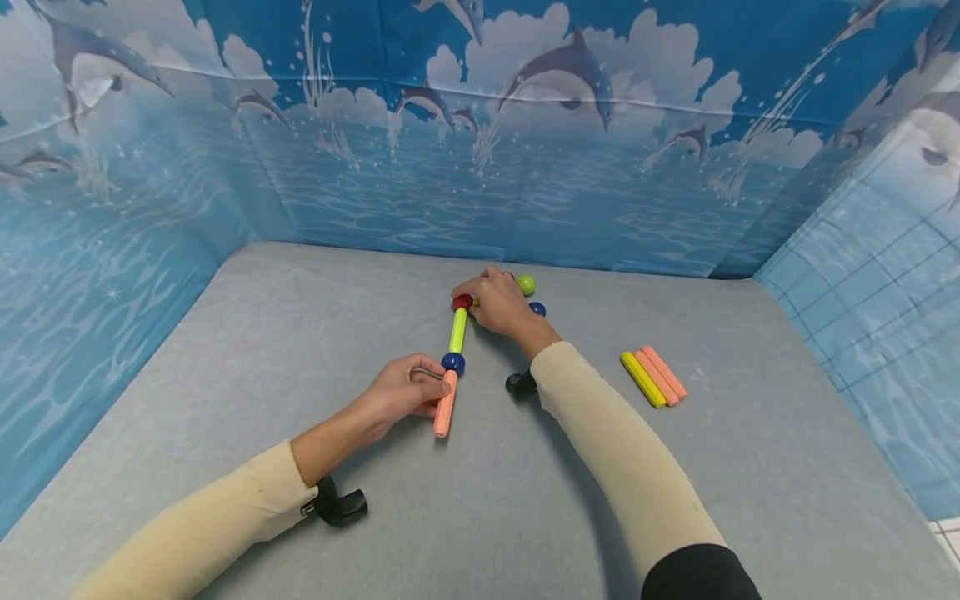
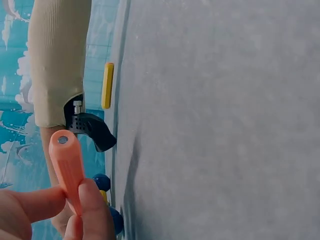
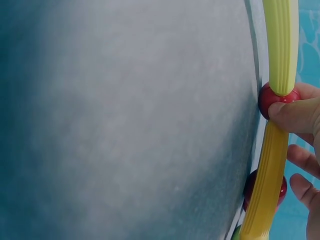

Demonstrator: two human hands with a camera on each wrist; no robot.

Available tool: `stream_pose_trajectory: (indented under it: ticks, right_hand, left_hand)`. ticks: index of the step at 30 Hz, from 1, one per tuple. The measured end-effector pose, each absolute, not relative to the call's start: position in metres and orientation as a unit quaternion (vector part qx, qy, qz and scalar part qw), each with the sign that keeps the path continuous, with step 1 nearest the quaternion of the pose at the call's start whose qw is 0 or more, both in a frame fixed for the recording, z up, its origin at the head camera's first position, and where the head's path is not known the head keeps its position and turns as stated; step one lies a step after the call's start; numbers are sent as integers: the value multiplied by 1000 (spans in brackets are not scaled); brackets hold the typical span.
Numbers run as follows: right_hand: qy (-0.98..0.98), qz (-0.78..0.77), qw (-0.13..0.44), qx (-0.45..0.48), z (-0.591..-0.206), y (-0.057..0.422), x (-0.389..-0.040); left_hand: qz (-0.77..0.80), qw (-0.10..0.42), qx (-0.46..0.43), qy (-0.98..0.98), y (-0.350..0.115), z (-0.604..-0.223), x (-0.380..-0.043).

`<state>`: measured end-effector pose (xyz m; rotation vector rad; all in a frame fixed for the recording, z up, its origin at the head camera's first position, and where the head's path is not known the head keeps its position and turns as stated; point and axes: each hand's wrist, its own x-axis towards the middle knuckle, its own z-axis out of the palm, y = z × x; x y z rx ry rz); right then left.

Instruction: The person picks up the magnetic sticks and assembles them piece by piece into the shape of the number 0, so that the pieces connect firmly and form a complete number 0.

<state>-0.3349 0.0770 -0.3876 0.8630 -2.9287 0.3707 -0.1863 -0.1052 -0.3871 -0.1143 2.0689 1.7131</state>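
Observation:
My left hand (image 1: 401, 390) pinches a salmon-coloured magnetic rod (image 1: 446, 410) between thumb and fingers; a small metal disc shows in its end in the left wrist view. The rod's far end meets a blue ball (image 1: 453, 362). From that ball a yellow-green rod (image 1: 457, 332) runs back to a red ball (image 1: 462, 302). My right hand (image 1: 501, 304) grips this red ball with thumb and fingertips. On the ball's other side, a yellow rod (image 3: 267, 175) extends in the right wrist view, with a second red ball (image 3: 282, 192) behind it.
Beyond my right hand lie a green ball (image 1: 527, 285) and another blue ball (image 1: 537, 308). A yellow rod (image 1: 642, 379) and two salmon rods (image 1: 663, 373) lie side by side on the grey table (image 1: 750, 467) to the right. A dolphin-printed curtain (image 1: 450, 192) hangs behind.

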Motion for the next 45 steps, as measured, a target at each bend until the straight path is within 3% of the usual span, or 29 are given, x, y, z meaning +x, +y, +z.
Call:
stream_pose_trajectory:
  ticks: [27, 33, 38, 45]
  right_hand:
    - [-945, 121, 49, 298, -389, 78, -335]
    - [-931, 150, 81, 321, -376, 104, -330]
    - [-945, 201, 50, 253, -365, 147, -328]
    - [-955, 247, 5, 161, -371, 187, -334]
  left_hand:
    - [608, 230, -45, 759, -104, -396, -196]
    - [551, 198, 16, 811, -126, -391, -202]
    - [476, 163, 115, 856, -143, -383, -213]
    - [418, 163, 195, 872, -146, -380, -228]
